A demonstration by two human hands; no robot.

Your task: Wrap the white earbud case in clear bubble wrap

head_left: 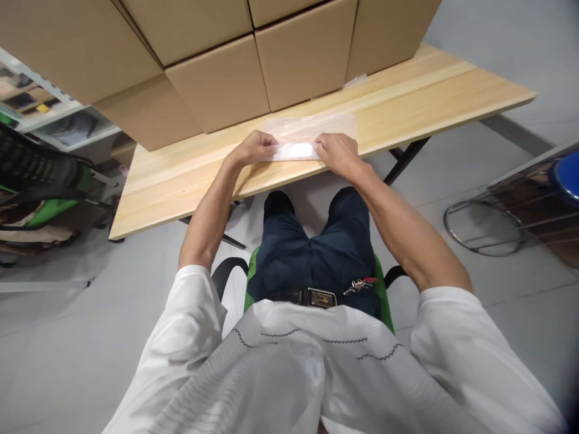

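A flat white bundle [296, 151] lies at the near edge of the wooden table [174, 187], in the fold of a translucent plastic sheet [312, 125]. The sheet spreads away from me across the tabletop. At the bundle's left end, my left hand [254, 148] is closed, thumb and fingers pinching the folded plastic. My right hand [338, 153] pinches the other end in the same way. What lies inside the white bundle cannot be made out.
Stacked cardboard boxes [217, 81] stand along the table's far side, close beyond the sheet. A scrap of clear plastic [356, 81] lies by their base. Left are a black and green chair [45, 163] and white shelves [75, 114]. A round metal ring [482, 228] stands at right.
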